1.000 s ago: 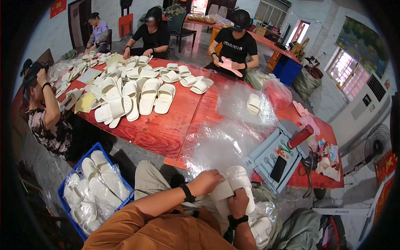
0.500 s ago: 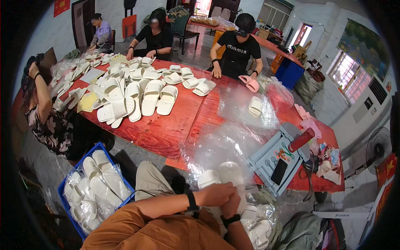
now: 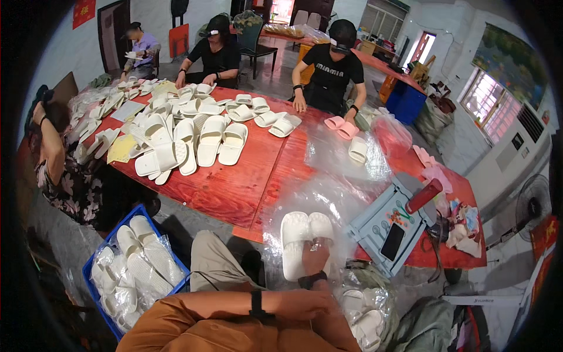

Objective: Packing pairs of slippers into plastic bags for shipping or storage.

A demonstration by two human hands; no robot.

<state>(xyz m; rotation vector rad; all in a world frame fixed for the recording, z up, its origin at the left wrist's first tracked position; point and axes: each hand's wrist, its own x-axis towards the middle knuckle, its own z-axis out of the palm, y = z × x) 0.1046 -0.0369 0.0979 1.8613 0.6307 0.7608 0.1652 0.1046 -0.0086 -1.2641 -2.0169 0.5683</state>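
A pair of white slippers point(image 3: 294, 237) stands side by side at the table's near edge, toes away from me. My right hand point(image 3: 316, 255) is closed on the pair, its fingers over the inner edges. Clear plastic bags point(image 3: 305, 196) lie just beyond and around them. My left hand point(image 3: 316, 304) lies across by my right forearm, below the slippers; its fingers are not clear enough to read. Close by on the right is a clear bag of white slippers point(image 3: 366, 322).
A heap of white slippers point(image 3: 176, 129) covers the left of the red table point(image 3: 234, 188). A blue crate point(image 3: 185, 281) of bagged slippers stands lower left. On the right, a grey-blue folding stool point(image 3: 366, 226) bears a phone and a red bottle. Several co-workers sit around the table.
My left hand has drawn down and away from my right hand. The slippers now stand together, fully in view. Across the table, a co-worker's pink slippers now rest on the table.
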